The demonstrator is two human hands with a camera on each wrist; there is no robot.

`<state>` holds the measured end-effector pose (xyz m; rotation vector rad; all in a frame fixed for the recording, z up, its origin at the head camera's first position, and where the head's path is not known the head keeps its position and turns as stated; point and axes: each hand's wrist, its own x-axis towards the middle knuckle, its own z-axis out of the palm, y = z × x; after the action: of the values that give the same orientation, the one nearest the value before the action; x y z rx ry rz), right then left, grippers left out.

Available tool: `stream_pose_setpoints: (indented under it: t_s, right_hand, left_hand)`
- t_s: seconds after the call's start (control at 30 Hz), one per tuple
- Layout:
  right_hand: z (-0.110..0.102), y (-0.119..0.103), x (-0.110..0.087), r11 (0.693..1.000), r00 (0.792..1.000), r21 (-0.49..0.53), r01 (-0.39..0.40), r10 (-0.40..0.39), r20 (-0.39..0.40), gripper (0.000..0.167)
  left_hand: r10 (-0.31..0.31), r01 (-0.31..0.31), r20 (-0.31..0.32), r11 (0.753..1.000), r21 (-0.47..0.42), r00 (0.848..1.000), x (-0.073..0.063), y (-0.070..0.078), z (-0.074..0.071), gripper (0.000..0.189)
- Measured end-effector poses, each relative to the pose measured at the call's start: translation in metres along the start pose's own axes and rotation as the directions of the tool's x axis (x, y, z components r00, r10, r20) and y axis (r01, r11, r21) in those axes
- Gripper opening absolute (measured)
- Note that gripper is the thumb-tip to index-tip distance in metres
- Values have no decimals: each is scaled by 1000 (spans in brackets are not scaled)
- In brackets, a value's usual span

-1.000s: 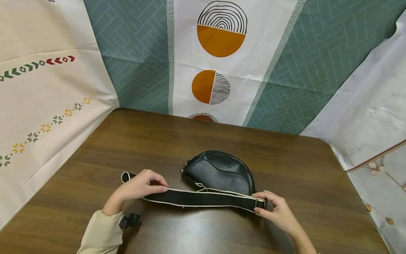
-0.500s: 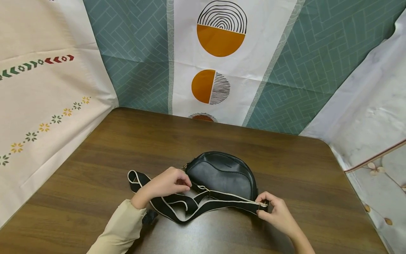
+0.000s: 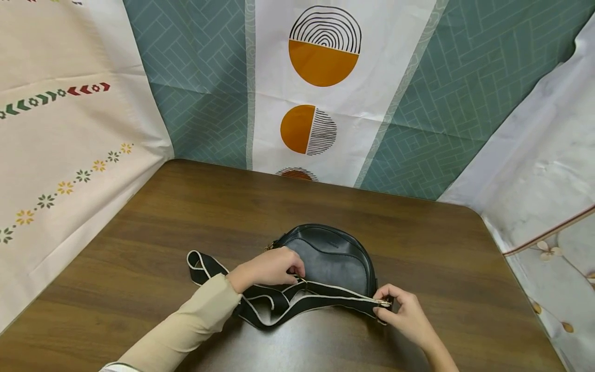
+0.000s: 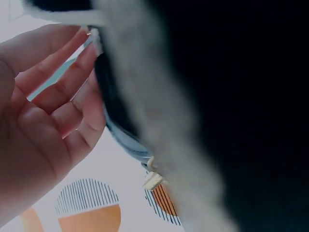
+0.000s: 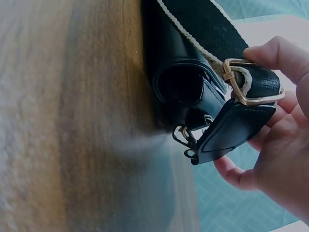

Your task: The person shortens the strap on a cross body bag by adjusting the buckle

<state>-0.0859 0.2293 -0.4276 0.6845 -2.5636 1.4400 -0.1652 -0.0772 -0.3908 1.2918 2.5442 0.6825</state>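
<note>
A black half-moon handbag (image 3: 325, 263) lies on the table with its black, white-edged strap (image 3: 321, 302) in front of it. My left hand (image 3: 274, 266) is at the near left of the bag. Its thumb and finger pinch the strap at a thin gold-coloured metal piece (image 3: 303, 280). In the left wrist view a dark, blurred stretch of strap (image 4: 164, 87) covers much of the picture. My right hand (image 3: 403, 310) holds the strap's other end by its leather tab (image 5: 236, 130), next to a gold rectangular buckle (image 5: 253, 82). A metal clasp (image 5: 184, 135) hangs from that tab.
The brown wooden table (image 3: 223, 206) runs back to a teal and white patterned cloth (image 3: 200, 103). A looped part of the strap (image 3: 204, 266) lies left of the bag, under the left forearm. Patterned cloths also hang at both sides.
My left hand has let go of the strap's left stretch, which dropped into loose folds, and moved right to the metal piece. My right hand stays on the buckle end.
</note>
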Motion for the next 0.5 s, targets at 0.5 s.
stream_pose_setpoints:
  t_s: [0.5]
  right_hand:
    - [-14, 2, -1, 997, 998, 60, -42, 45, -49, 31]
  left_hand:
    - [61, -64, 80, 997, 34, 995, 6, -7, -3, 13]
